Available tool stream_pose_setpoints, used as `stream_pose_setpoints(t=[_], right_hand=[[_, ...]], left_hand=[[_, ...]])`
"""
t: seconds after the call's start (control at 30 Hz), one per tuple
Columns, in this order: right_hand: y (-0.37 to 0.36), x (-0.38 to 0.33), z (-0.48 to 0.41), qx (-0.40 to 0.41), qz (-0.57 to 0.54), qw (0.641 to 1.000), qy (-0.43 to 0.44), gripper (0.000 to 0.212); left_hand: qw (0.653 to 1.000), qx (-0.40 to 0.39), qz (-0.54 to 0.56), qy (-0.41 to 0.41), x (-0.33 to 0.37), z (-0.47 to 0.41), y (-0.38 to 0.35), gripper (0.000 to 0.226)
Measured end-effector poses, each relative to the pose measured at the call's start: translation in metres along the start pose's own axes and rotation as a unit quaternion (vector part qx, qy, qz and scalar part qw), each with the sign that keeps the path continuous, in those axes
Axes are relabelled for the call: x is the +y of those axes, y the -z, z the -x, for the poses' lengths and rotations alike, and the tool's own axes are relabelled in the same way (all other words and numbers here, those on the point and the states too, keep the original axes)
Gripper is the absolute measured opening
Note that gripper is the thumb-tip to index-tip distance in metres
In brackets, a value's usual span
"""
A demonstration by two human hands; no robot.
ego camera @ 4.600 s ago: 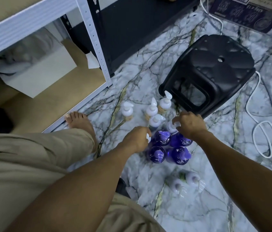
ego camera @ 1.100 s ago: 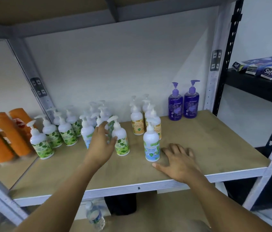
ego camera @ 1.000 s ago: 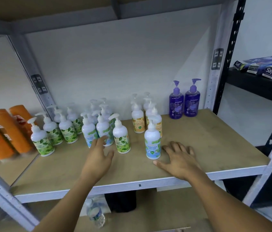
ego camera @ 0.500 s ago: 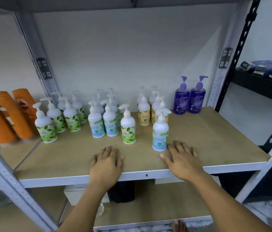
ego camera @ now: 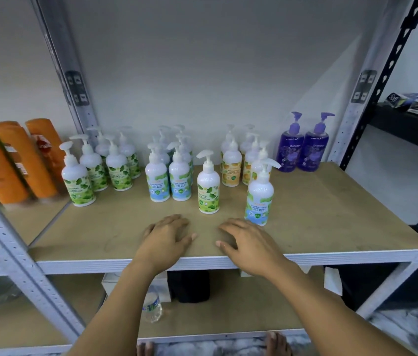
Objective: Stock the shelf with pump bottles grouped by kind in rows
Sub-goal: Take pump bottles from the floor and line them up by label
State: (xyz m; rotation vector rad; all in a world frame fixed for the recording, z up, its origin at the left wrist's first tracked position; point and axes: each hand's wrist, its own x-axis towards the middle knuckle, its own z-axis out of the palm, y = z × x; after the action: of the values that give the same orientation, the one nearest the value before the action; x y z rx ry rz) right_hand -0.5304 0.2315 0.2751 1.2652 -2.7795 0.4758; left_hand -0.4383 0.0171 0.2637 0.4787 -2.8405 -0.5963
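Left hand (ego camera: 168, 237) and right hand (ego camera: 250, 246) rest flat and empty at the near edge of the shelf (ego camera: 331, 227), a mint bottle (ego camera: 259, 199) upright just far-right of the right hand, a green bottle (ego camera: 208, 186) upright just beyond the gap between them.

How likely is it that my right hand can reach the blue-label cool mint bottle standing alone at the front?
Probably yes. The right hand lies flat and empty on the shelf board, and the blue-label bottle stands upright just beyond it, with nothing between them.
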Motion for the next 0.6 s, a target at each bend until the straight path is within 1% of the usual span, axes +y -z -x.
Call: stream_pose_setpoints(t=[0.1,0.17,0.2,0.27,0.33,0.47,0.53,0.6], right_hand=[[0.000,-0.004,-0.020,-0.014,-0.023,1.000,-0.012,0.054],[-0.002,-0.006,-0.029,-0.013,-0.037,0.999,-0.025,0.055],[-0.004,-0.006,-0.031,-0.010,-0.037,0.999,-0.031,0.054],[-0.013,-0.005,-0.033,0.000,-0.022,0.999,-0.033,0.054],[-0.020,-0.004,-0.033,0.017,-0.007,0.999,-0.028,0.053],[-0.026,-0.001,-0.034,0.039,0.002,0.999,-0.023,0.053],[-0.028,0.000,-0.036,0.039,0.012,0.999,-0.020,0.055],[-0.029,0.000,-0.037,0.037,0.019,0.999,-0.019,0.056]], left_hand=[[0.999,0.009,0.041,-0.008,-0.005,-0.002,0.004,0.048],[0.994,0.024,0.107,0.009,-0.006,-0.008,0.005,0.047],[0.986,0.034,0.158,0.024,-0.006,-0.012,0.006,0.048],[0.958,0.052,0.277,0.048,-0.003,-0.024,0.006,0.051],[0.931,0.053,0.357,0.052,0.003,-0.038,0.005,0.058],[0.912,0.031,0.408,0.023,0.016,-0.065,-0.003,0.071],[0.915,0.017,0.404,0.003,0.022,-0.078,-0.009,0.070],[0.919,0.009,0.394,-0.008,0.028,-0.088,-0.012,0.062]])
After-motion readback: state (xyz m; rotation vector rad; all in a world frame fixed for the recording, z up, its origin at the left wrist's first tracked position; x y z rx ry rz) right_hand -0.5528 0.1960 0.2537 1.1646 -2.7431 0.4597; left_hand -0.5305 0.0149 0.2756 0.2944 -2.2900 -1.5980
